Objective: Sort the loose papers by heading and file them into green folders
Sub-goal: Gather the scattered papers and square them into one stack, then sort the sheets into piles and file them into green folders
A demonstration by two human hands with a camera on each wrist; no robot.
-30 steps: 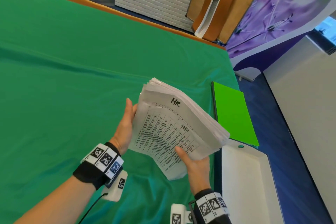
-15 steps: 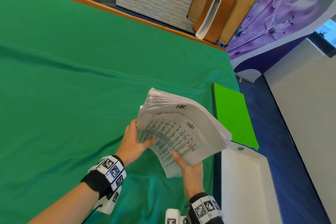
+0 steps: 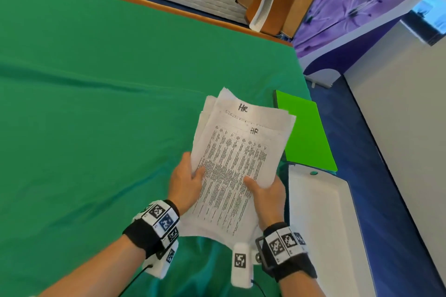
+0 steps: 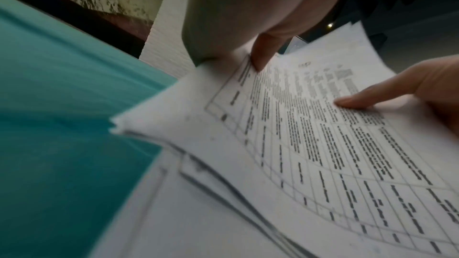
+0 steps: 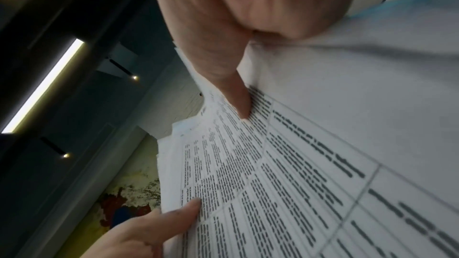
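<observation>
I hold a thick stack of printed papers [image 3: 237, 159] above the green table. The two top sheets each carry a handwritten "HR" heading. My left hand [image 3: 187, 182] grips the stack's left edge, thumb on the top sheet [image 4: 323, 134]. My right hand [image 3: 264, 190] grips the lower right edge with its thumb pressed on the print [image 5: 285, 174]. The fingers of both hands are hidden under the stack. A bright green folder [image 3: 303, 132] lies shut on the table, to the right of and partly behind the stack.
A green cloth [image 3: 96, 103] covers the table, wide and bare to the left. A white tray [image 3: 321, 224] sits at the right edge, just below the folder. Past the table's right edge the blue floor [image 3: 376, 188] drops away.
The stack has come down flatter and closer to me. My left hand slid from behind its left side to grip the left edge with the thumb on top.
</observation>
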